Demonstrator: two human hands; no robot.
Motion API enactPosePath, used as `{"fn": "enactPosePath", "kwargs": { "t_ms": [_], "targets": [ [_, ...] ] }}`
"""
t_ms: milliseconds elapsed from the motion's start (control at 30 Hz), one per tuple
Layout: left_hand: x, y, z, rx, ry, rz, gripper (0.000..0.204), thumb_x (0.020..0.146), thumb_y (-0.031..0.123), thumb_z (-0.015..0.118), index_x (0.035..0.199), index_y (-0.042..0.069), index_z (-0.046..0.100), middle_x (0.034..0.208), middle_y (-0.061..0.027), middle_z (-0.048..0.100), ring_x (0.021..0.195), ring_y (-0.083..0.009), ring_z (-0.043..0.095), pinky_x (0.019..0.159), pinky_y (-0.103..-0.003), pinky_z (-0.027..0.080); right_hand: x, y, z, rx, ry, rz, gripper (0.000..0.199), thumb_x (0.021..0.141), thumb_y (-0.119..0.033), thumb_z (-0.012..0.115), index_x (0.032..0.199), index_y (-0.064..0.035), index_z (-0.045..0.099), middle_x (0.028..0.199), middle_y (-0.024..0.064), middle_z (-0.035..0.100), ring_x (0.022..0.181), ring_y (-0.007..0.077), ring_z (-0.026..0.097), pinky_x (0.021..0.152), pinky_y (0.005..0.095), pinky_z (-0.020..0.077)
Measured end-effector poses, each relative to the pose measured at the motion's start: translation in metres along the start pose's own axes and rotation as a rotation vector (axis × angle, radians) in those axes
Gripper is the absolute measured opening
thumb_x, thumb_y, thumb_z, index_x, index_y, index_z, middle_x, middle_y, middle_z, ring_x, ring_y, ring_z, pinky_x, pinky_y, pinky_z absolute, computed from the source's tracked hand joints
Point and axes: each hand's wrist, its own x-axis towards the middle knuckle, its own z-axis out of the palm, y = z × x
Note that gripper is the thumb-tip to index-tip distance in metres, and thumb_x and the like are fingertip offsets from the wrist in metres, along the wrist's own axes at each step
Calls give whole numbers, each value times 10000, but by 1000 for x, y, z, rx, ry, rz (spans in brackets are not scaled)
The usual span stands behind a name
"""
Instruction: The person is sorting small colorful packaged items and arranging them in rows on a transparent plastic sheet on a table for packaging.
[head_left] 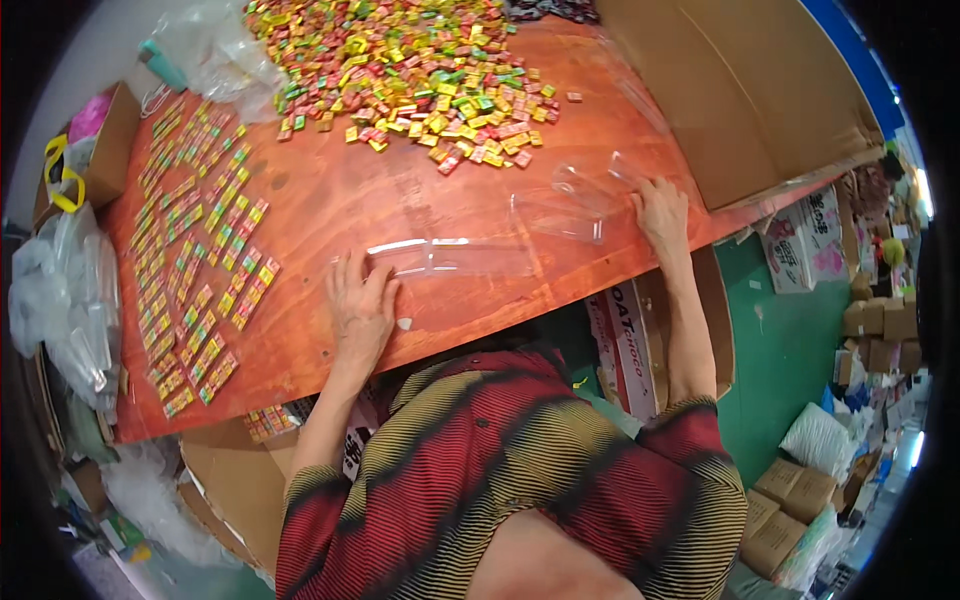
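Note:
My left hand (360, 305) lies on the red table with its fingers spread, the fingertips at the left end of a long clear plastic tray (480, 257). A small whitish scrap (404, 324) lies by its thumb. My right hand (661, 215) rests farther right, fingers stretched forward and apart, its fingertips beside several clear plastic pieces (578, 205). Whether those fingertips touch the plastic is hard to make out. Neither hand holds anything that I can see.
A big heap of small red, yellow and green boxes (400, 70) covers the far table. Rows of similar boxes (200, 250) lie left. A large cardboard box (750, 100) stands right. Clear bags (65, 300) hang at the left edge; an open carton (235, 480) sits below.

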Motion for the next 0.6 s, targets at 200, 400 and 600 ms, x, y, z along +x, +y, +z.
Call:
{"fn": "enactPosePath", "kwargs": {
  "t_ms": [200, 400, 600],
  "targets": [
    [-9, -3, 0, 24, -66, -3, 232, 763, 117, 609, 987, 57, 605, 1236, -169, 441, 1186, -368, 371, 979, -504, 272, -20, -139, -38, 648, -79, -381, 323, 721, -162, 634, 1021, -62, 572, 1111, 132, 525, 1063, 322, 470, 894, 433, 364],
    [-25, 2, -7, -39, -56, -30, 225, 769, 117, 602, 985, 54, 603, 1206, -191, 456, 1175, -368, 390, 968, -492, 277, -31, -147, -22, 527, -216, -499, 292, 745, -79, 576, 1035, -48, 570, 1165, 122, 490, 1164, 322, 397, 987, 466, 269],
    [-34, 14, -6, 0, -50, -68, 332, 769, 174, 596, 1078, 59, 558, 1237, -209, 416, 1189, -403, 356, 968, -555, 242, -22, -131, -39, 498, -223, -465, 305, 741, -109, 612, 1039, -55, 576, 1151, 149, 500, 1120, 323, 435, 931, 431, 334]
  ]
}}
